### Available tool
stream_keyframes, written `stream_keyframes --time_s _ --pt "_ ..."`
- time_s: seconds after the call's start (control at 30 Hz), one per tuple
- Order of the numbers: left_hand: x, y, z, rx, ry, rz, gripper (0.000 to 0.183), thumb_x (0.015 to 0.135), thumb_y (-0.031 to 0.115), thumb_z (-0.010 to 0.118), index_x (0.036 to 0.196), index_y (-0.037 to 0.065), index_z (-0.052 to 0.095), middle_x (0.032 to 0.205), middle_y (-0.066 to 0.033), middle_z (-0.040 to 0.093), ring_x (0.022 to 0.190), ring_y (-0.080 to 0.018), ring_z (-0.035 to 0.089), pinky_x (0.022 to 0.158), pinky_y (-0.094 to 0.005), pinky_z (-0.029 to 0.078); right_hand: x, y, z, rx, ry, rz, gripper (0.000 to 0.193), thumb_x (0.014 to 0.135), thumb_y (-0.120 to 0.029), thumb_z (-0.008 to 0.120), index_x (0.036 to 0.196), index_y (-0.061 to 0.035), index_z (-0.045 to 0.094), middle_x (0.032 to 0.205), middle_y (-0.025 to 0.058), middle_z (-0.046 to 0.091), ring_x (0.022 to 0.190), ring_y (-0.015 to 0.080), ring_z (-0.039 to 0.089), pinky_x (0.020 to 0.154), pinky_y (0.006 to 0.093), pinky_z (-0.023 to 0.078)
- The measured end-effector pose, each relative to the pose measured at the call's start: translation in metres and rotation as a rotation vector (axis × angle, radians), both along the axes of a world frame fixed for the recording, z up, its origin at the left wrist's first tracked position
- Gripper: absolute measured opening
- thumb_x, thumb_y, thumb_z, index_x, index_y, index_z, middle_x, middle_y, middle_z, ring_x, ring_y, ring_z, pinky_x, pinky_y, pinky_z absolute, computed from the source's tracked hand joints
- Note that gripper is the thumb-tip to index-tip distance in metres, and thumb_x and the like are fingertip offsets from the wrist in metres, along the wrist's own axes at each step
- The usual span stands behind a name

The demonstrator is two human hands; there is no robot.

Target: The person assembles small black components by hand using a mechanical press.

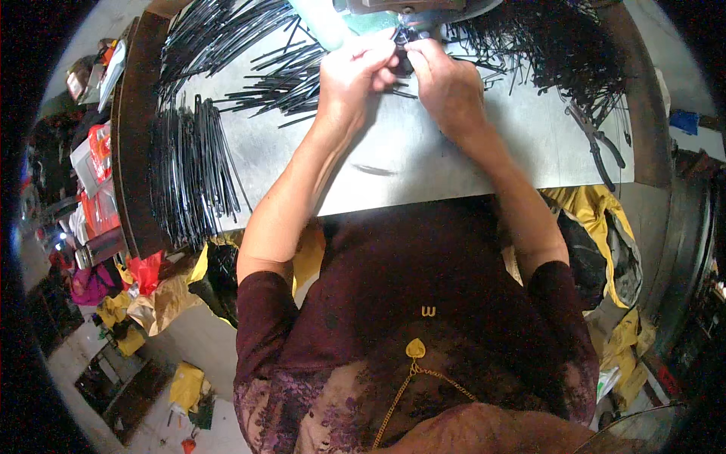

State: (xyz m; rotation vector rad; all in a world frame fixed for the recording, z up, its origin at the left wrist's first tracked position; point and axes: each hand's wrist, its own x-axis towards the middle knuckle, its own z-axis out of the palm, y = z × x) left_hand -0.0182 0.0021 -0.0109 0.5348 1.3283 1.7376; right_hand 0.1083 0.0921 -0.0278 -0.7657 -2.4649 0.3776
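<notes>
Both my hands meet at the far middle of the metal table, under the machine head. My left hand [352, 79] is closed, thumb and fingertips pinched together. My right hand [451, 87] is closed too, its thumb and index finger pressed at the same spot. Small dark, shiny parts [406, 53] show between the fingertips; the hands hide what exactly they grip. Left of my left hand lies a loose fan of thin black strips [291, 82]. A grey and light-green machine [412, 9] overhangs my fingers from the top edge.
Neat bundles of black strips [193, 166] lie at the table's left, with more [219, 38] behind. A tangled black heap [552, 45] fills the far right. Dark-handled pliers [597, 144] rest near the right edge. Raised brown boards [132, 151] border the table. Yellow sacks [594, 212] hang below.
</notes>
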Motion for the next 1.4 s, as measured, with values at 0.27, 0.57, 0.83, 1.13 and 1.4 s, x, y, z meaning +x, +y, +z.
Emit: stream_keyframes --time_s 0.27,0.57,0.83,1.13,1.4 --pt "-0.010 0.001 0.014 0.185 1.439 0.221 0.013 0.079 0.011 0.061 0.083 0.002 0.069 0.072 -0.0122 0.066 0.064 -0.0258 0.065 0.061 -0.0348 0.051 0.010 0.021 0.027 0.230 0.154 0.433 0.018 0.087 -0.019 0.053 0.094 -0.0061 0.063 0.062 0.0114 0.059 0.061 0.0263 0.062 0.058 0.0362 0.050" --pt "-0.013 -0.005 0.020 0.032 0.011 -0.298 0.007 0.078 0.006 0.066 0.082 0.001 0.064 0.070 -0.0077 0.064 0.061 -0.0137 0.061 0.053 -0.0218 0.047 0.017 0.000 0.044 -0.501 0.100 0.114 0.017 0.089 -0.021 0.058 0.101 -0.0137 0.067 0.063 0.0089 0.060 0.055 0.0111 0.055 0.055 0.0258 0.043" --pt "0.019 -0.009 0.019 0.222 -0.305 -0.065 0.015 0.079 0.005 0.067 0.092 0.001 0.060 0.089 -0.0063 0.063 0.083 -0.0146 0.061 0.072 -0.0242 0.050 0.025 -0.020 0.013 -2.012 1.235 0.296 0.045 0.093 -0.008 0.055 0.134 0.0026 0.039 0.099 0.0076 0.055 0.080 0.0103 0.052 0.074 0.0235 0.048" --pt "-0.010 -0.032 0.022 -0.148 0.380 -0.190 0.016 0.077 0.016 0.067 0.085 0.002 0.066 0.077 -0.0085 0.065 0.064 -0.0186 0.062 0.061 -0.0309 0.051 0.053 -0.025 0.042 -1.147 0.747 -0.055 0.018 0.082 -0.010 0.065 0.096 0.0021 0.063 0.086 0.0090 0.064 0.067 0.0176 0.060 0.063 0.0278 0.049" --pt "-0.152 -0.007 -0.024 -0.105 1.662 0.439 0.008 0.071 0.012 0.066 0.077 0.008 0.067 0.081 -0.0122 0.060 0.080 -0.0316 0.059 0.068 -0.0418 0.049 0.059 -0.048 0.034 -0.365 0.221 0.354 0.009 0.080 -0.004 0.067 0.088 -0.0023 0.067 0.073 0.0036 0.060 0.059 0.0105 0.053 0.053 0.0238 0.041"
